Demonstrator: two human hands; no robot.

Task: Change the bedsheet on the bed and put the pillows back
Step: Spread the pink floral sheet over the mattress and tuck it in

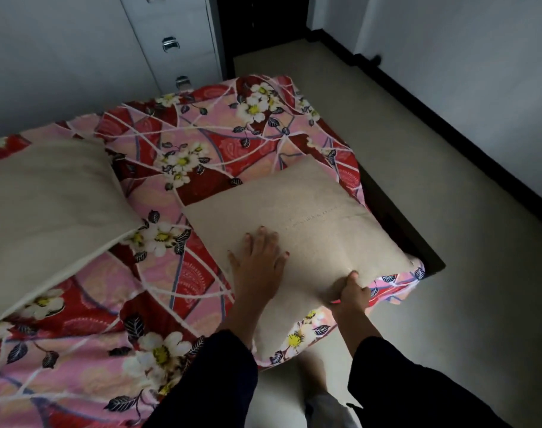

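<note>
A red and pink floral bedsheet point(201, 156) covers the bed. A beige pillow point(310, 217) lies at the bed's near right corner, partly over the edge. My left hand point(257, 257) presses flat on its top with fingers spread. My right hand point(351, 293) grips the pillow's near edge, thumb on top and fingers underneath. A second beige pillow point(47, 211) lies on the sheet at the left, untouched.
A white drawer unit with chrome handles point(174, 44) stands beyond the bed against the wall. The dark bed frame point(399, 223) shows along the right side. Pale floor point(448, 273) runs to the right, bounded by a white wall with a dark skirting.
</note>
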